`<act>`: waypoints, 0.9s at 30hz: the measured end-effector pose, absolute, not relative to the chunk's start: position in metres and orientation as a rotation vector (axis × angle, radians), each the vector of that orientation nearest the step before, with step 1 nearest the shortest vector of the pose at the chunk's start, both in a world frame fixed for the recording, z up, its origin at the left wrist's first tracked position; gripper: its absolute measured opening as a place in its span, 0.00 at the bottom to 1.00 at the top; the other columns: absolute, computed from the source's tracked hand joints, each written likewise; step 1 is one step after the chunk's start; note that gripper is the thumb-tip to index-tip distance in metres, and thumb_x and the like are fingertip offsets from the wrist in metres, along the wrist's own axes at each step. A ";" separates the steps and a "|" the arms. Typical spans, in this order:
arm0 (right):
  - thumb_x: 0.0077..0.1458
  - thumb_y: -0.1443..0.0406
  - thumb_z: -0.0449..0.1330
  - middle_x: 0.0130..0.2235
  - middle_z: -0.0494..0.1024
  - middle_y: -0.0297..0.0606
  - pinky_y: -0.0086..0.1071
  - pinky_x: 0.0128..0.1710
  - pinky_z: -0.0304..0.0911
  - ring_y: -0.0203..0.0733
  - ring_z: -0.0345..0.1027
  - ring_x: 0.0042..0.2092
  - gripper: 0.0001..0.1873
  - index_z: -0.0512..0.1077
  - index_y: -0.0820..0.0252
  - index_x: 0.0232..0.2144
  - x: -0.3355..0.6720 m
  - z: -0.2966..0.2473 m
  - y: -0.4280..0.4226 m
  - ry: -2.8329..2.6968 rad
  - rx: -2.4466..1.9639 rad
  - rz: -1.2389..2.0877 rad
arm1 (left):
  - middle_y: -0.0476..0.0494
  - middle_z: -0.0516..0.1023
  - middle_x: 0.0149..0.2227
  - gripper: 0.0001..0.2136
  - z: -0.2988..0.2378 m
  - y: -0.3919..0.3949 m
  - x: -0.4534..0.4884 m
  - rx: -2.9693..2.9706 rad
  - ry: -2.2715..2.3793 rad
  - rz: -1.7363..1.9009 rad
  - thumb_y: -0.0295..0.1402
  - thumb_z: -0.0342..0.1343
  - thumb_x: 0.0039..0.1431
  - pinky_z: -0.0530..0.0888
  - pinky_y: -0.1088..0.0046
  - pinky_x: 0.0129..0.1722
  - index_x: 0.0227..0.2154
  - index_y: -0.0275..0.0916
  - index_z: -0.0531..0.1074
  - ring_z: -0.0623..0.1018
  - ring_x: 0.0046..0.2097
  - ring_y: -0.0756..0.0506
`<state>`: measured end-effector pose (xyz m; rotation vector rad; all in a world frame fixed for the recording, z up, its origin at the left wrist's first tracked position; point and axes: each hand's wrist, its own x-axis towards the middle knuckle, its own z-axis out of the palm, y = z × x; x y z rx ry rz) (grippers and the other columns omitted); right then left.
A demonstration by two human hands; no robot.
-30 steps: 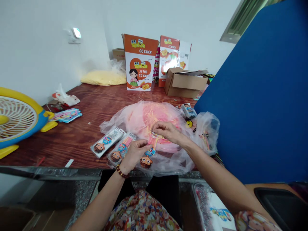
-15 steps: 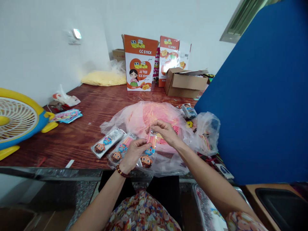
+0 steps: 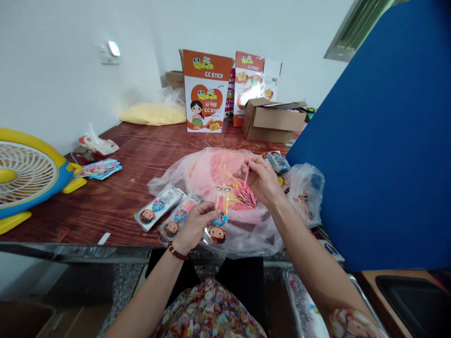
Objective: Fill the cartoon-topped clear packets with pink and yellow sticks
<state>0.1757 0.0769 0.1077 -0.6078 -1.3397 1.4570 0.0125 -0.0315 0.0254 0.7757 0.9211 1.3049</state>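
Pinched in my left hand [image 3: 197, 221] is a clear printed pouch [image 3: 218, 231] with a cartoon face; pink and yellow sticks show inside it. My right hand [image 3: 262, 178] is closed on a thin pink stick [image 3: 247, 170], held upright above the pile. Beneath it, a large clear plastic bag [image 3: 199, 171] lies spread open, with many loose pink and yellow sticks [image 3: 243, 195] in it. To the left of my left hand lie a stack of unfilled-looking pouches [image 3: 158, 209] and a pouch with pink sticks [image 3: 181, 215], partly hidden by the hand.
A yellow and blue fan [image 3: 35, 173] stands at the left of the wooden table [image 3: 148, 145]. Printed cartons [image 3: 204, 94] and an open cardboard box [image 3: 275, 124] stand at the back. A blue partition [image 3: 380, 155] rises at the right, beside a small plastic bag [image 3: 308, 192].
My right hand has moved from the pouch's top edge up and right over the pile, and now holds a pink stick. My left hand keeps the pouch in nearly the same place.
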 end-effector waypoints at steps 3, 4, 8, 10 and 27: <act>0.52 0.60 0.59 0.21 0.59 0.24 0.26 0.19 0.50 0.30 0.51 0.20 0.08 0.64 0.56 0.31 0.182 0.113 0.071 -1.488 -0.714 1.426 | 0.48 0.80 0.32 0.12 0.029 -0.031 0.013 0.762 0.882 1.336 0.36 0.69 0.46 0.72 0.78 0.33 0.33 0.36 0.79 0.76 0.31 0.52; 0.52 0.60 0.60 0.21 0.57 0.24 0.26 0.18 0.45 0.29 0.47 0.19 0.09 0.65 0.56 0.31 0.183 0.112 0.068 -1.550 -0.759 1.397 | 0.48 0.80 0.32 0.12 0.029 -0.030 0.014 0.785 0.895 1.352 0.36 0.69 0.46 0.72 0.77 0.33 0.33 0.36 0.79 0.76 0.31 0.52; 0.54 0.57 0.61 0.22 0.58 0.26 0.27 0.22 0.44 0.29 0.46 0.23 0.12 0.70 0.60 0.32 0.184 0.111 0.057 -1.852 -0.788 1.179 | 0.49 0.79 0.29 0.10 0.028 -0.027 0.015 0.900 0.972 1.407 0.36 0.68 0.48 0.71 0.77 0.34 0.32 0.35 0.79 0.75 0.31 0.51; 0.56 0.56 0.60 0.23 0.61 0.28 0.27 0.24 0.46 0.30 0.49 0.25 0.13 0.73 0.61 0.33 0.184 0.114 0.055 -2.026 -0.753 1.089 | 0.49 0.79 0.29 0.10 0.027 -0.026 0.015 0.931 0.990 1.405 0.36 0.68 0.48 0.70 0.78 0.33 0.31 0.35 0.79 0.75 0.30 0.52; 0.56 0.61 0.59 0.30 0.76 0.36 0.28 0.27 0.54 0.34 0.63 0.30 0.14 0.79 0.62 0.38 0.180 0.118 0.061 -2.200 -0.728 1.026 | 0.48 0.79 0.31 0.11 0.029 -0.029 0.014 0.920 0.977 1.368 0.37 0.67 0.50 0.70 0.77 0.34 0.33 0.35 0.79 0.74 0.31 0.51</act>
